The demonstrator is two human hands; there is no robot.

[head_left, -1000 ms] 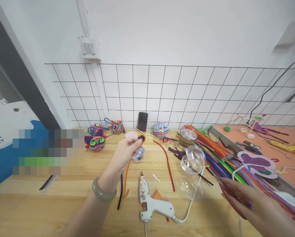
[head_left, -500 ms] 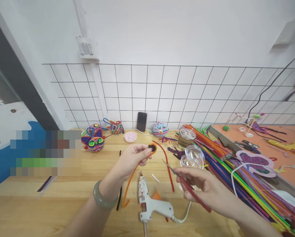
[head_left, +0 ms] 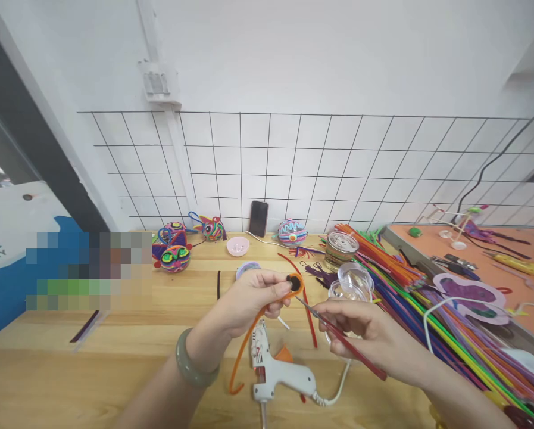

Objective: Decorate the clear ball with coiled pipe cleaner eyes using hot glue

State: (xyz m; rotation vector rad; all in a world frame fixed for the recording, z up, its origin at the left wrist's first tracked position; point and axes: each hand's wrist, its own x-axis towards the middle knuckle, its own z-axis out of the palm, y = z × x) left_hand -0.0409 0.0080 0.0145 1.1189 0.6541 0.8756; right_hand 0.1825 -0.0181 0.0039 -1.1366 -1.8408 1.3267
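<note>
Left hand (head_left: 258, 294) pinching black-and-orange coil (head_left: 296, 285), right hand (head_left: 362, 329) gripping red tool (head_left: 355, 350), 1 pink dish (head_left: 237, 252) (contents unclear)

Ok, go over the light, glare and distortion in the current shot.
Head view: light looks even and soft, with faint shadows on the wooden tabletop; head view: small highlights on the clear plastic domes; head view: wide-angle stretch, the wall grid slanting towards both sides; head view: a pixelated block at left hides what lies there; head view: left hand and right hand read fairly clearly.

Can't make out 1 pixelated patch (head_left: 88, 271); can't see glue stick (head_left: 264, 415) past bottom edge, black disc (head_left: 295, 283) fully behind left fingers (head_left: 279, 289).
</note>
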